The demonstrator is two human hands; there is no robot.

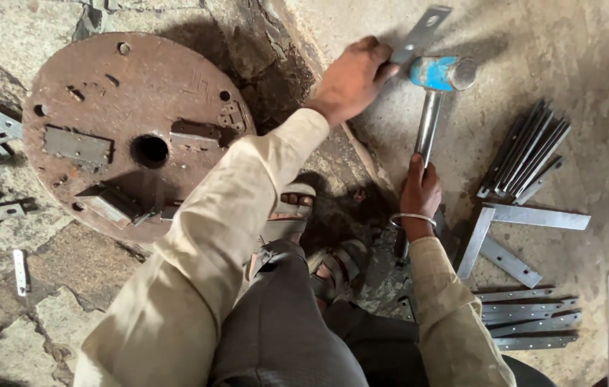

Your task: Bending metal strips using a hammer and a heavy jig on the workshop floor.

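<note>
1. Gripping the steel handle of a blue-headed hammer (439,75), the right hand (419,193) has its grip closed tight around the lower shaft, and the hammer head sits well above it, out towards the far side of the concrete floor (591,57).
2. The left hand (351,79) reaches further out, its grip pinching the near end of a flat grey metal strip with a hole (419,34); the strip slants up and away from the fingers.
3. The hammer head lies just beside that strip, immediately to the right of the left hand's fingertips.
4. A bundle of dark metal strips (526,154) lies on the floor to the right of the hammer shaft, with more flat strips (526,315) nearer the person, close to the right sleeve.
5. A rusty round iron plate with a centre hole (132,129) lies on the floor's left side, beyond the left sleeve.
</note>
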